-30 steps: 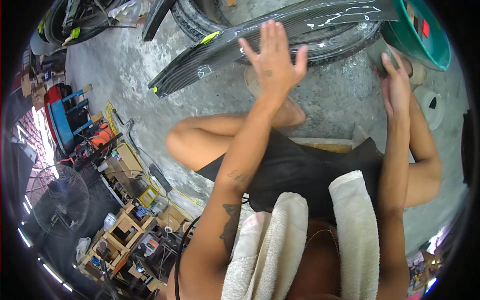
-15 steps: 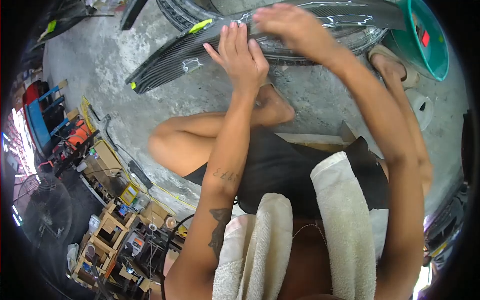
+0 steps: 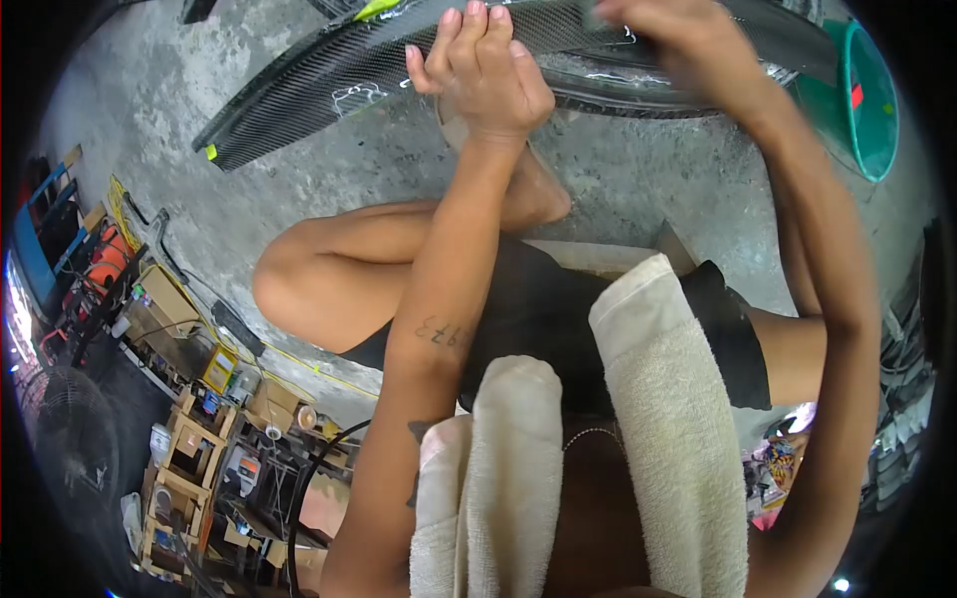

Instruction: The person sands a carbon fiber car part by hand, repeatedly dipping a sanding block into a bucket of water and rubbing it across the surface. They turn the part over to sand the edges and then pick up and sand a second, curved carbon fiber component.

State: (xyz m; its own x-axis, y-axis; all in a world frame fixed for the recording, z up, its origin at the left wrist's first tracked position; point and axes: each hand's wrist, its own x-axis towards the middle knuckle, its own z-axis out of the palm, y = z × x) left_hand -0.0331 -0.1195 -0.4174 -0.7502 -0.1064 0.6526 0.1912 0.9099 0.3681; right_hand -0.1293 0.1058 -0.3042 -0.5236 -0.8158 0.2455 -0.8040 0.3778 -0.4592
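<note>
A long, glossy carbon-fibre panel (image 3: 299, 95) runs across the top of the view, with yellow-green tape at its left tip and upper edge. My left hand (image 3: 488, 80) lies on the panel's lower edge, fingers extended and slightly bent. Farther right along the panel is my right hand (image 3: 688, 40), smeared by motion. Its fingertips are near the panel's surface, and whether they hold anything cannot be made out. Under the panel's right half, a black tyre (image 3: 638, 100) partly shows.
A green tub (image 3: 857, 110) stands at the upper right, by the panel's right end. Grey concrete floor (image 3: 199, 120) surrounds my folded legs. Wooden shelving (image 3: 189, 468) with tools and a fan (image 3: 75, 429) are on the left. White towels (image 3: 678, 429) hang over my chest.
The view has shifted, so the panel sits higher and farther left. My right hand has moved right along the panel. My left hand stays on it, its fingers more bent.
</note>
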